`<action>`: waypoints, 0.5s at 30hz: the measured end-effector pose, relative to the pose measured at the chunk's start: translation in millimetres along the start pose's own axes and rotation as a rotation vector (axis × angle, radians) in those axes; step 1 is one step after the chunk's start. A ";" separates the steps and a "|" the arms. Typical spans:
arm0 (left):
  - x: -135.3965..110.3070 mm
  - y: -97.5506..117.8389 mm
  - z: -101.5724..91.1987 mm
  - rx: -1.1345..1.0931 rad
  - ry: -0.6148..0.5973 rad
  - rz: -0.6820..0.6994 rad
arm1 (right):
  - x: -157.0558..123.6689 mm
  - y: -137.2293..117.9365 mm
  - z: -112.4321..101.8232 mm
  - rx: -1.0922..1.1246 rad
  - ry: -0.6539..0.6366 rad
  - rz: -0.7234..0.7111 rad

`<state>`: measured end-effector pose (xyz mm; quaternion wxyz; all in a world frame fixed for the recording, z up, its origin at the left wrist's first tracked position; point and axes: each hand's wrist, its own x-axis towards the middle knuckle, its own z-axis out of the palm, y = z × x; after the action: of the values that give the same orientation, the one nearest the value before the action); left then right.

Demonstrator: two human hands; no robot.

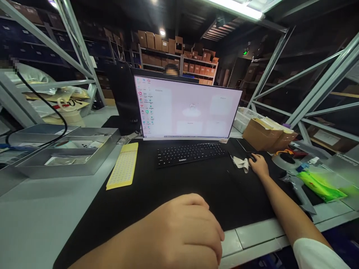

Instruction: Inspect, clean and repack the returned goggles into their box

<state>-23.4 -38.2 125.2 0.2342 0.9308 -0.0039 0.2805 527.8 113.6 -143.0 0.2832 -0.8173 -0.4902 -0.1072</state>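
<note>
My left hand [185, 229] is large in the foreground, above the front part of a black desk mat [157, 186]. Its fingers are curled into a loose fist; the palm side is hidden, and nothing sticks out of it. Farther off on the right, my right hand [259, 166] rests over a dark computer mouse [252, 158], mostly covered by the fingers. A crumpled white tissue [240, 163] lies just left of that hand. Between the hands and the lit monitor [187, 108] is a black keyboard [190, 154]. The screen shows a pale pink desktop with icons down its left side.
Yellow label sheets [123, 166] lie at the mat's left, beside a grey divided tray [70, 164]. On the right are a cardboard box [260, 132], a tape roll [286, 160], a handheld scanner [298, 190] and a green packet [321, 185]. Someone's head shows behind the monitor.
</note>
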 end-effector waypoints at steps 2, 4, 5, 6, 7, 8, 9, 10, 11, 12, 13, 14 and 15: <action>-1.0 3.0 1.8 0.051 0.010 -0.049 | 0.4 1.3 0.8 0.006 -0.015 -0.010; -1.0 3.9 1.7 0.071 0.015 -0.052 | 1.0 3.0 1.3 0.009 -0.030 -0.013; -0.8 3.6 1.4 0.080 0.008 -0.046 | 1.4 3.9 1.5 0.010 -0.036 -0.012; -0.3 2.8 1.1 0.090 -0.003 -0.040 | 1.8 4.7 1.7 0.009 -0.040 -0.010; 0.2 1.9 1.0 0.105 -0.014 -0.037 | 2.1 5.5 1.9 0.008 -0.043 -0.007; 0.8 1.0 1.1 0.124 -0.030 -0.042 | 2.5 6.2 2.1 0.007 -0.045 -0.004; 1.5 0.2 1.5 0.145 -0.045 -0.050 | 2.8 6.7 2.3 0.004 -0.046 -0.001; 2.2 -0.5 2.2 0.165 -0.055 -0.063 | 3.0 7.2 2.6 0.002 -0.045 0.002; 2.9 -0.9 3.0 0.182 -0.063 -0.076 | 3.1 7.5 2.9 -0.002 -0.044 0.005; 3.5 -1.3 3.9 0.195 -0.069 -0.087 | 3.3 7.7 3.3 -0.004 -0.043 0.007; 4.2 -1.5 4.8 0.205 -0.072 -0.097 | 3.4 7.9 3.7 -0.006 -0.042 0.008; 4.8 -1.8 5.5 0.210 -0.074 -0.099 | 3.4 8.0 4.1 -0.007 -0.042 0.006; 5.3 -2.2 6.0 0.214 -0.074 -0.097 | 3.5 8.1 4.4 -0.006 -0.042 0.003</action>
<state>-15.6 -38.2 122.6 0.1465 0.9593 0.0627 0.2332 536.1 115.7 -147.9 0.2705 -0.8210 -0.4945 -0.0912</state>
